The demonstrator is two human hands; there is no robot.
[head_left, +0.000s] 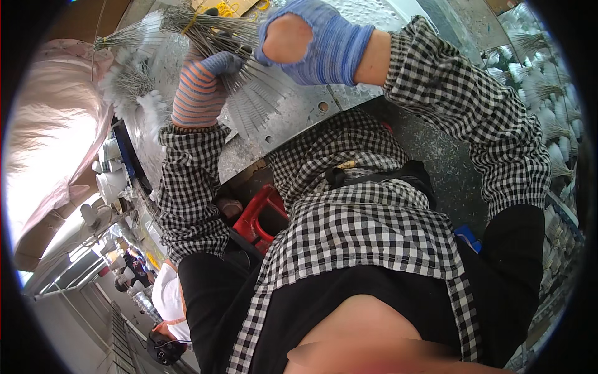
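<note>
My left hand (200, 87), in a striped orange and blue glove, grips a bundle of thin metal wires (252, 100) that fans out over a grey metal table (311, 111). My right hand (311, 42), in a worn blue glove, is curled on the upper part of the same bundle. Behind both hands lies another sheaf of wires (205, 25), tied with a yellow band. Both forearms wear black and white checked sleeves.
White-tufted wire brushes (132, 84) lie at the table's left. More tufted brushes (551, 115) fill crates at the right. A red frame (254, 215) stands below the table edge. A pink cloth (56, 124) hangs at left, and another person (167, 299) sits at lower left.
</note>
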